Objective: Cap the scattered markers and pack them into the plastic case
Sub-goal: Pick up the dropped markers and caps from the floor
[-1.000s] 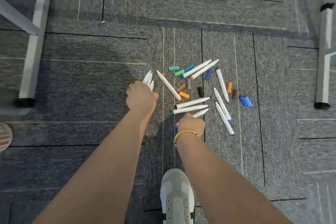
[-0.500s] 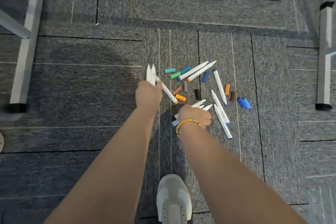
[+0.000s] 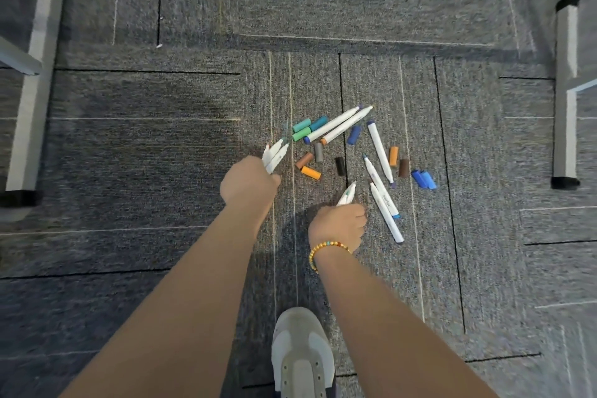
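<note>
A grey metal leg (image 3: 30, 81) stands at the far left on the carpeted floor (image 3: 145, 155). Next comes the left hand (image 3: 248, 186), its fingers curled round a small bundle of uncapped markers (image 3: 274, 154) whose tips point up and away. Right of it lie the loose caps (image 3: 311, 173) in teal, green, brown, grey, orange and black, and behind them two white markers (image 3: 336, 124) lying side by side. The right hand (image 3: 337, 224), with a bead bracelet (image 3: 328, 247) on its wrist, grips another marker or two (image 3: 346, 195), tips upward; how many I cannot tell. Just beside it three more markers (image 3: 381, 181) rest on the floor, with orange, brown and blue caps (image 3: 423, 179) further right, then a second metal leg (image 3: 565, 90). No plastic case is in view. The step in hand looks like gathering, so it would pay to keep all tips facing one way, pass the right hand's catch to the left, then pick up the remaining markers before matching each cap by colour and pressing it fully home. Wet tips could mark the skin if the bundle slips.
</note>
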Available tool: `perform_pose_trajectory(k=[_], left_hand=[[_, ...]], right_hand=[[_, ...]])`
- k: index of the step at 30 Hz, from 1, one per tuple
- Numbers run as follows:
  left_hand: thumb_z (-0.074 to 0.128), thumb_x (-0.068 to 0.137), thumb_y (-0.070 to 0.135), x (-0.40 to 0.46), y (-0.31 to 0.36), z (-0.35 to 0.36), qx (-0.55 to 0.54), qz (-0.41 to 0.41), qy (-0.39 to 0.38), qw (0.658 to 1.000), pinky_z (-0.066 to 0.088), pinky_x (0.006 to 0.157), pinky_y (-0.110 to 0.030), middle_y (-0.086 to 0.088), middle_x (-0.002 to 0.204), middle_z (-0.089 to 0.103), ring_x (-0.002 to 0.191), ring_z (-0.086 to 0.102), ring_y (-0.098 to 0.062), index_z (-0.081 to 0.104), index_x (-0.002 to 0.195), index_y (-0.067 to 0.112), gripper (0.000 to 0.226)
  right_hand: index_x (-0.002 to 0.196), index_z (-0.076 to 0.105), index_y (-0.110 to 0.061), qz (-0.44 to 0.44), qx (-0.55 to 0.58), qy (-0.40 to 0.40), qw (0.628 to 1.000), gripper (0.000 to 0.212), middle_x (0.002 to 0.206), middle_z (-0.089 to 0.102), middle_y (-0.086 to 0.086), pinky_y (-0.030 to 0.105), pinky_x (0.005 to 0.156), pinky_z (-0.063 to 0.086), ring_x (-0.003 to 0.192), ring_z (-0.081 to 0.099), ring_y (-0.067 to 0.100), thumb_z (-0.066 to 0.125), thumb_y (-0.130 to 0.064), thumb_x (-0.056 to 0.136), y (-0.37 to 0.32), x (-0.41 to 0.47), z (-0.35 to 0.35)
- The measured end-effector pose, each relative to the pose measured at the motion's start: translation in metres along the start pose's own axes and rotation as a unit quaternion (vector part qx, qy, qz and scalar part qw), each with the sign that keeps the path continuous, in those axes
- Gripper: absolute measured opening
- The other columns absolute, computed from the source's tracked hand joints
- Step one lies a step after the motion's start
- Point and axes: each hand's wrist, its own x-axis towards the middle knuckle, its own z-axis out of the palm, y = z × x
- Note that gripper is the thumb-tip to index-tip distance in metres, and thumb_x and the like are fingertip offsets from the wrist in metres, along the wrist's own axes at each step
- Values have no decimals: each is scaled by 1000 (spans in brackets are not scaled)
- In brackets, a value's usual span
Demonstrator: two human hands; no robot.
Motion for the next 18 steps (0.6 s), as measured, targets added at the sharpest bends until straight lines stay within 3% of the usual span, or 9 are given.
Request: perform_pose_trajectory(k=[3,6,10,14,16,18], left_hand=[[51,93,30,-15,-13,-13,-16,-2,-9,1000,32,46,-25,-1,63,46,52,44,-14,51,93,9,21],[47,95,25,-35,-21,-41,-29,8,-12,999,31,44,-25,-2,64,44,51,42,-14,47,94,6,19],[49,94,22,-73,-13,-95,-36,40,12,999,39,57,-30,-14,87,58,68,52,-28,49,107,-2,28],[49,92,11,-114,23,-151,-52,90,-2,995,46,55,-29,-17,97,65,72,63,-30,47,115,2,25],[51,91,13,-135,41,-173,-35,111,9,993,47,65,-32,-15,100,66,84,65,-31,51,113,2,24],[55,91,21,-152,56,-187,-14,136,40,990,43,68,-32,-9,94,61,84,59,-29,53,110,4,26]], right_hand=[[126,31,4,3,45,-40,998,38,131,45,23,41,96,44,117,50,36,37,-21,99,3,-17,-13],[136,27,6,-6,105,-113,988,40,139,38,23,41,104,32,126,39,37,22,-15,102,4,-38,-41],[131,36,0,-71,97,-125,985,37,129,48,18,29,81,33,117,48,31,37,-13,97,-1,-58,-88],[127,40,0,-143,70,-137,978,32,113,55,20,30,77,37,104,54,31,41,-9,96,-1,-63,-145],[124,45,0,-172,74,-117,975,31,115,58,22,34,83,43,106,56,35,42,-15,98,5,-64,-174],[125,50,1,-180,73,-101,976,36,120,59,22,35,85,44,110,56,37,44,-24,99,13,-63,-199]])
